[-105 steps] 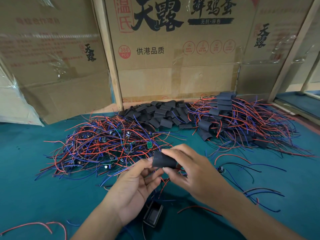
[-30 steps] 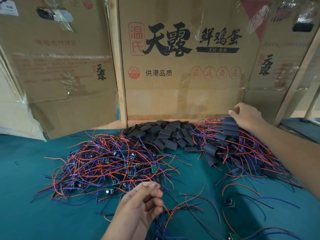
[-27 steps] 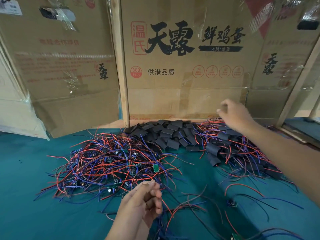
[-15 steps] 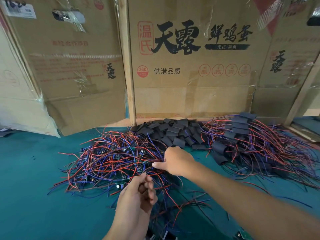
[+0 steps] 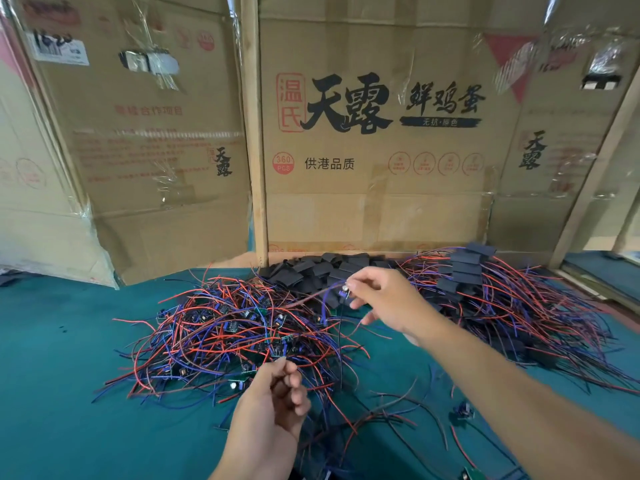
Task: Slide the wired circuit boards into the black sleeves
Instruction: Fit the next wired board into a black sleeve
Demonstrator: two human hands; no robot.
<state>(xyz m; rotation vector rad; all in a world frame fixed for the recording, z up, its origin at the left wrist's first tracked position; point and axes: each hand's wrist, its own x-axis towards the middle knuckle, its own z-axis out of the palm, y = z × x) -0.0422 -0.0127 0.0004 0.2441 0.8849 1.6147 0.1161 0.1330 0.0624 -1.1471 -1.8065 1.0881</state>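
Standing along the back (image 5: 381, 188): flattened brown cardboard, taped and plastic-wrapped, printed in bold black brush characters "天露", with "鲜鸡蛋" beside them, "温氏" in a red box, "供港品质" beneath and a red "360 PCS" roundel. Splitting the panels: a pale wooden post (image 5: 254, 133). Covering the table: teal cloth (image 5: 52, 393), matte and slightly napped.

Sprawling left of centre: a tangle of thin red and blue wires (image 5: 221, 327) with small green boards studded among them. Fanning out on the right: a second wire pile (image 5: 526, 306), its boards already in sleeves, a neat stack of these at the back. Lying heaped between the two, against the cardboard: empty black sleeves (image 5: 322, 268), flat, matte and rectangular.

Reaching forward above the tangle's far edge: the right hand (image 5: 384, 303), thumb and forefinger pinching a small board (image 5: 344, 291) and lifting it clear, its red and blue leads trailing blurred toward the pile. Hovering low near the tangle's near edge: the left hand (image 5: 273, 407), fingers loosely curled, gripping nothing that can be made out.
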